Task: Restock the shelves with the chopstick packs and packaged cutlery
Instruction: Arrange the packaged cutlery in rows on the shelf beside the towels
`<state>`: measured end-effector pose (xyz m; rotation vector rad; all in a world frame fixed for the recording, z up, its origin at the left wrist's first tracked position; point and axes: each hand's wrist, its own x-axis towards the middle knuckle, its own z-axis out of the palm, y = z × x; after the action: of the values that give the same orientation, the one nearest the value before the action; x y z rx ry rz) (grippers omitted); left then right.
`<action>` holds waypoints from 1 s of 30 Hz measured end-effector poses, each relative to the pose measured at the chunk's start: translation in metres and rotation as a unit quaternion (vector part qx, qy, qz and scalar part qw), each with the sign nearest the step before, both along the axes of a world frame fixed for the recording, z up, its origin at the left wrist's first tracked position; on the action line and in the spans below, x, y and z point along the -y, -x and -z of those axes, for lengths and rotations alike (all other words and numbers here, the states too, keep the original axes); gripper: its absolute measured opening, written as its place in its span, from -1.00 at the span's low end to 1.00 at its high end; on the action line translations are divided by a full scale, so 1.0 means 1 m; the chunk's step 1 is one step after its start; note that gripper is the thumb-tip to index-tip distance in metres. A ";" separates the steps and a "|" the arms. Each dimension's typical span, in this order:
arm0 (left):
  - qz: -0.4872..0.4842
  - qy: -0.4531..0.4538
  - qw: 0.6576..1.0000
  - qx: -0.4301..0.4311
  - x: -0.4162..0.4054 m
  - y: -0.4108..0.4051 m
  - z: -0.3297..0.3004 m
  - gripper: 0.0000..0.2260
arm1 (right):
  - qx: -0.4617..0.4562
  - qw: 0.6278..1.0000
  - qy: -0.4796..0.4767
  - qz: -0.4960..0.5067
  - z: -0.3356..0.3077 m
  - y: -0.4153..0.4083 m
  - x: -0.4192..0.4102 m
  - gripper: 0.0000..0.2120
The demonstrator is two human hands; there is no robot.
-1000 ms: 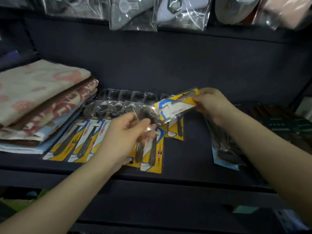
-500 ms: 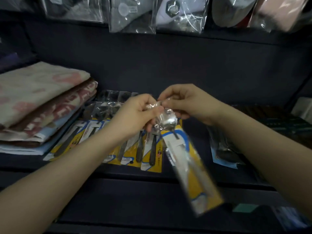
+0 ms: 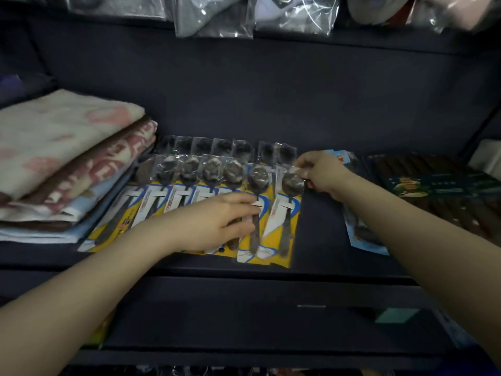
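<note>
Both forearms are seen bare up to the lower frame edge, with no sleeve, watch, ring or glove worn on the left hand [image 3: 214,221] or the right hand [image 3: 322,172]

Right hand [image 3: 321,172] pinches the rightmost spoon pack [image 3: 286,213] by its top; left hand [image 3: 214,222] lies flat on the neighbouring packs [image 3: 189,185].

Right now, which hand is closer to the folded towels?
Left. The left hand lies on the spoon packs, just right of the folded towels. The right hand is farther right, pinching the last spoon pack.
</note>
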<state>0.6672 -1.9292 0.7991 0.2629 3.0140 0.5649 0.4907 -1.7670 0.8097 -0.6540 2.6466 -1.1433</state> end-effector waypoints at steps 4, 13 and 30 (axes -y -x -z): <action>0.018 0.038 0.999 0.001 -0.003 -0.004 0.002 -0.49 | -0.032 0.999 0.003 0.007 0.004 -0.001 0.009 -0.84; 0.044 0.092 0.995 -0.005 -0.012 -0.008 0.003 -0.41 | -0.116 0.990 -0.017 0.077 0.006 -0.015 0.020 -0.86; 0.037 0.140 0.989 -0.012 -0.020 -0.006 0.004 -0.42 | -0.095 0.984 -0.152 -0.020 0.000 -0.064 0.013 -0.45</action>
<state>0.6734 -1.9088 0.7952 0.3642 3.0403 0.1305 0.5546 -1.7795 0.8097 -0.7840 2.8666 -0.6714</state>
